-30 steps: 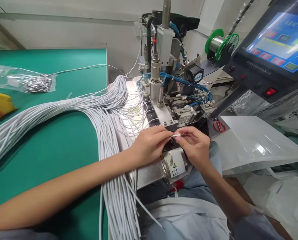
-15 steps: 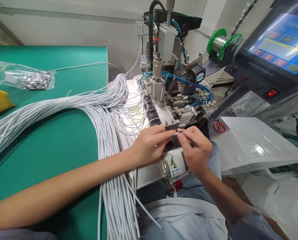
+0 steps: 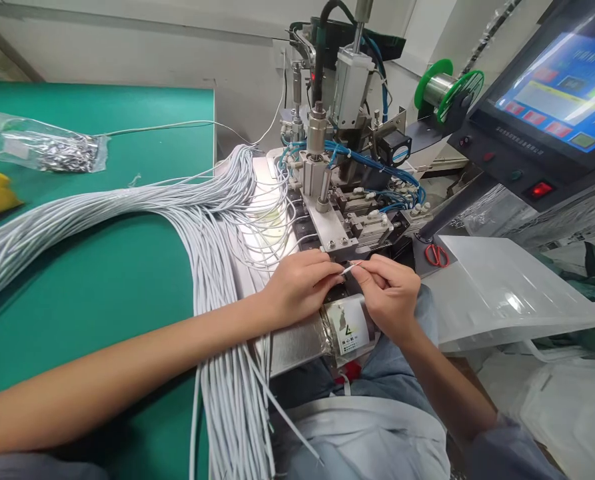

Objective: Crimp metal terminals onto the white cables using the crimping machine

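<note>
Between my hands, at the front of the machine (image 3: 334,230), is the end of a white cable (image 3: 347,270). My left hand (image 3: 304,283) is closed in a pinch on the white jacket. Fingertips of my right hand (image 3: 390,290) pinch the thin wires at the cable's tip, where a reddish strand shows. A thick bundle of white cables (image 3: 222,267) lies to the left, partly under my left forearm. Several of its cables curve toward the machine's black blocks.
A screen panel (image 3: 562,87) overhangs the right side, above red scissors (image 3: 436,255) and a white tray (image 3: 517,287). A green-flanged wire spool (image 3: 440,87) stands behind. On the green table (image 3: 102,280) lies a bag of metal parts (image 3: 70,153).
My right hand has shifted slightly left and down, and more of the white cable shows between my fingertips. The machine's rear upright cylinder now stands further right and tilted.
</note>
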The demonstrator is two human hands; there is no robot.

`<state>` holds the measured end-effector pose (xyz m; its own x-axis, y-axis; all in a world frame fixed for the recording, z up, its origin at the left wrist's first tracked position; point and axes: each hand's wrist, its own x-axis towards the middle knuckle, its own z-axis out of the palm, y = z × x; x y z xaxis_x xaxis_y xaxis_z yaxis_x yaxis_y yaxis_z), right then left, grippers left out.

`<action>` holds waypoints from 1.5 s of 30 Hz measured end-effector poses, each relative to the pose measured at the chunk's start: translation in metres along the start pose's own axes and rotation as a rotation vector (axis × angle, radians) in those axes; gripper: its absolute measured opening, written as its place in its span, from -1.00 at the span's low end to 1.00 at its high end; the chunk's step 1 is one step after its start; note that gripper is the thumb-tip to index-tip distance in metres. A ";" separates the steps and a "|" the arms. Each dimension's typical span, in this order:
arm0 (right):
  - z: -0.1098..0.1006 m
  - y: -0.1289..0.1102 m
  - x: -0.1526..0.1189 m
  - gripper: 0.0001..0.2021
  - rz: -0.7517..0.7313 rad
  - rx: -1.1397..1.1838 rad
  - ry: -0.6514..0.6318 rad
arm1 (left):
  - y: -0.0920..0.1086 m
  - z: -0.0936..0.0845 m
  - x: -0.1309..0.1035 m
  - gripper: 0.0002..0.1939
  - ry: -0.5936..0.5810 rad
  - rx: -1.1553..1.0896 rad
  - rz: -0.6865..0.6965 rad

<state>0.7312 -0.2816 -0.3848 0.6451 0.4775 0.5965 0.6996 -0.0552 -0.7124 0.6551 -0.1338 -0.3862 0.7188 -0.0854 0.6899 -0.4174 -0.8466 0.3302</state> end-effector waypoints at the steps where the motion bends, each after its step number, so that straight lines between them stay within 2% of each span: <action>1: 0.002 0.002 0.000 -0.87 -0.003 0.013 0.019 | 0.000 0.000 0.000 -0.83 -0.006 -0.042 -0.019; 5: 0.001 0.006 0.005 -0.87 0.061 0.137 -0.017 | -0.001 -0.002 0.001 -0.81 -0.043 -0.159 -0.069; 8: -0.011 0.005 0.015 -0.88 0.142 0.215 -0.187 | -0.003 -0.003 0.001 -0.79 -0.082 -0.121 -0.027; 11: -0.025 0.003 0.024 -0.86 0.197 0.170 -0.399 | -0.005 -0.004 0.000 -0.71 -0.093 0.071 0.079; 13: -0.030 0.002 0.027 -0.84 0.207 0.126 -0.481 | -0.005 -0.003 -0.001 -0.66 -0.069 0.182 0.118; 15: -0.028 0.003 0.025 -0.83 0.200 0.118 -0.471 | -0.004 -0.002 -0.002 -0.68 -0.054 0.197 0.103; 19: -0.013 0.002 0.010 -0.82 0.222 0.162 -0.242 | 0.000 0.002 -0.004 -0.80 -0.070 0.076 0.036; 22: -0.003 0.002 -0.002 -0.78 0.314 0.188 -0.113 | 0.005 0.003 -0.005 -0.79 -0.086 0.059 0.022; 24: 0.000 0.008 -0.008 -0.79 0.388 0.200 -0.087 | 0.007 0.003 -0.006 -0.78 -0.159 0.133 0.012; 29: -0.004 0.036 -0.012 -0.80 0.571 0.274 -0.157 | 0.008 0.001 -0.004 -0.77 -0.544 0.346 -0.067; 32: -0.003 0.050 -0.013 -0.80 0.665 0.344 -0.222 | 0.008 0.001 -0.001 -0.73 -0.674 0.375 -0.097; 38: 0.005 0.054 -0.014 -0.81 0.754 0.444 -0.307 | 0.009 0.000 0.001 -0.70 -0.737 0.344 -0.123; 45: 0.000 0.053 -0.005 -0.82 0.701 0.407 -0.405 | 0.008 -0.001 -0.002 -0.61 -0.734 0.341 -0.097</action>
<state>0.7650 -0.2868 -0.4257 0.6710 0.7273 -0.1440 -0.0252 -0.1717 -0.9848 0.6496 -0.1402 -0.3848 0.9737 -0.2256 0.0314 -0.2273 -0.9713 0.0706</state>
